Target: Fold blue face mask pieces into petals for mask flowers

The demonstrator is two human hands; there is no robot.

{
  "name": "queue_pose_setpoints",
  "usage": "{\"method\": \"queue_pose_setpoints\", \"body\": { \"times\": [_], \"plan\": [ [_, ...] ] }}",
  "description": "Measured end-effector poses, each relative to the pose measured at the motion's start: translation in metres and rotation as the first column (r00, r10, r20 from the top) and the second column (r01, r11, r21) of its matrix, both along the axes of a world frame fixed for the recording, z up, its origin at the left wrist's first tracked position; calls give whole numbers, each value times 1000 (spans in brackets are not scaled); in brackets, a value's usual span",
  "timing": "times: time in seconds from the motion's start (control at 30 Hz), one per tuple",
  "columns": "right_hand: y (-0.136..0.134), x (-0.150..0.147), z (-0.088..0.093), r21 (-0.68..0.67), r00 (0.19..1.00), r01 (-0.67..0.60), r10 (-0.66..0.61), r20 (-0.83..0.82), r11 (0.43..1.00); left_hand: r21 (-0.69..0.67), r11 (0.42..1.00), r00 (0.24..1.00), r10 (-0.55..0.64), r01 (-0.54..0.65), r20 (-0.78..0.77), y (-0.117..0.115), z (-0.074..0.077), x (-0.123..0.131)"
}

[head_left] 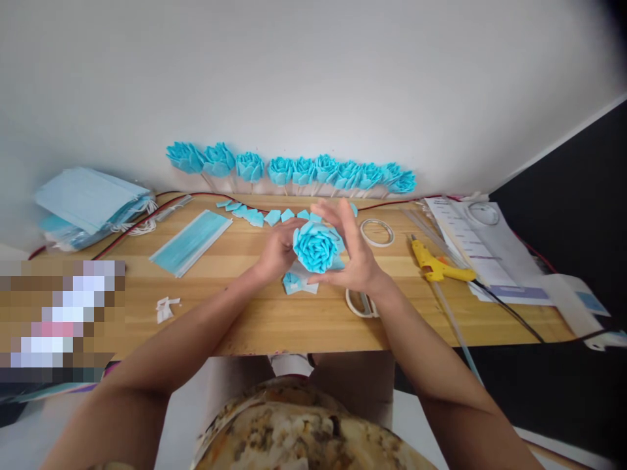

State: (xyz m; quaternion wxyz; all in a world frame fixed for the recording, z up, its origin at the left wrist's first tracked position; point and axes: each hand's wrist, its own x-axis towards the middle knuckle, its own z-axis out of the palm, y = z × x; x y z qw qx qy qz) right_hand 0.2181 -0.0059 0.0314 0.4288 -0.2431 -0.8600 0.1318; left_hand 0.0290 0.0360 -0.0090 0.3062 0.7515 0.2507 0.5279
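Both hands hold a blue flower (316, 248) made of folded mask pieces, lifted a little above the wooden table (235, 313). My left hand (277, 251) grips it from the left with curled fingers. My right hand (355, 251) cups it from the right, thumb below and fingers raised over the petals. Under the flower lie a small folded blue piece (292, 282) and white scraps. A row of folded blue petals (259, 214) lies just behind the hands.
Several finished blue flowers (294, 168) lean against the wall. A flat mask (191, 241) and a mask stack (91, 202) lie at the left. A tape ring (377, 232), scissors (360, 303), a yellow glue gun (435, 264) and papers (484, 248) lie at the right.
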Motion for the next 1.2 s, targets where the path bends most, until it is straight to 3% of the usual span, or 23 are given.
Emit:
{"method": "queue_pose_setpoints", "body": {
  "times": [0.1, 0.2, 0.43, 0.6, 0.73, 0.83, 0.97, 1.2],
  "plan": [
    [-1, -2, 1, 44, 1000, -27, 27, 7, 999, 66, 998, 1000, 0, 1, -11, -1, 2, 0],
    [-2, -3, 3, 42, 999, 23, -24, 31, 999, 109, 994, 1000, -3, 5, -24, -3, 6, 0],
    [-4, -3, 2, 98, 996, 83, -87, 33, 992, 85, 995, 999, 49, -48, -16, -5, 4, -2],
    [1, 0, -1, -38, 991, 102, -105, -87, 994, -233, 971, 984, 84, -45, 158, -7, 8, -3],
    [9, 2, -7, -158, 949, 224, -252, -192, 962, -410, 910, 967, 45, 64, 252, -9, 19, -5],
    [13, 0, -12, -280, 921, 300, -353, -163, 912, -457, 874, 933, 12, 166, 361, -8, 20, -5],
    [14, -4, -17, -413, 934, 294, -351, -67, 862, -492, 832, 899, -16, 255, 438, -4, 13, -4],
    [12, -5, -20, -478, 955, 270, -294, 26, 836, -479, 852, 927, -18, 209, 374, -3, 10, -8]
  ]
}}
